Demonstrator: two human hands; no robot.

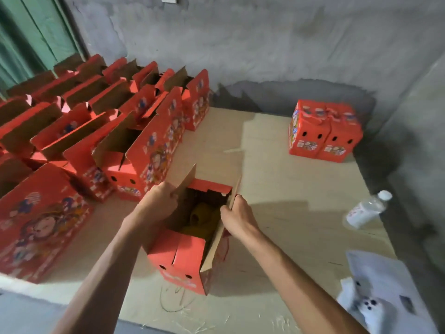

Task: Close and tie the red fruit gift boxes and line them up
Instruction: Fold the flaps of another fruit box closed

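— So, how far along does this look?

— Barely started, I'd say. Nearest, an open red box (179,259) stands on the pale board (277,189) right in front of the person, with its two long top flaps up. The left hand (160,201) pinches the edge of the left flap (185,182), fingers curled round the cardboard. The right hand (237,213) grips the right flap (234,191) the same way, thumb on the inside.

— Anything inside?

— Something yellow-brown (202,220), probably fruit, though it is too dim to name. The near end flaps are already folded in.

— Is it tied yet?

— No. A thin cord (172,302) lies loose on the board just in front of the box, and some cord shows along its right side. So this one needs its flaps brought together, then the tying.

— And the others?

— To the left, a large crowd of untied boxes (108,131) runs back in rows toward the green door (36,32), flaps standing open. I cannot count them exactly.

— Any finished?

— Far right, near the grey wall (265,44), two closed boxes (325,133) sit touching side by side, tops drawn shut with what seems to be red cord. That looks like the start of the line.

— Anything else about?

— A plastic bottle (367,209) lies on its side at the board's right edge, and white bags (385,285) sit nearer on the right.
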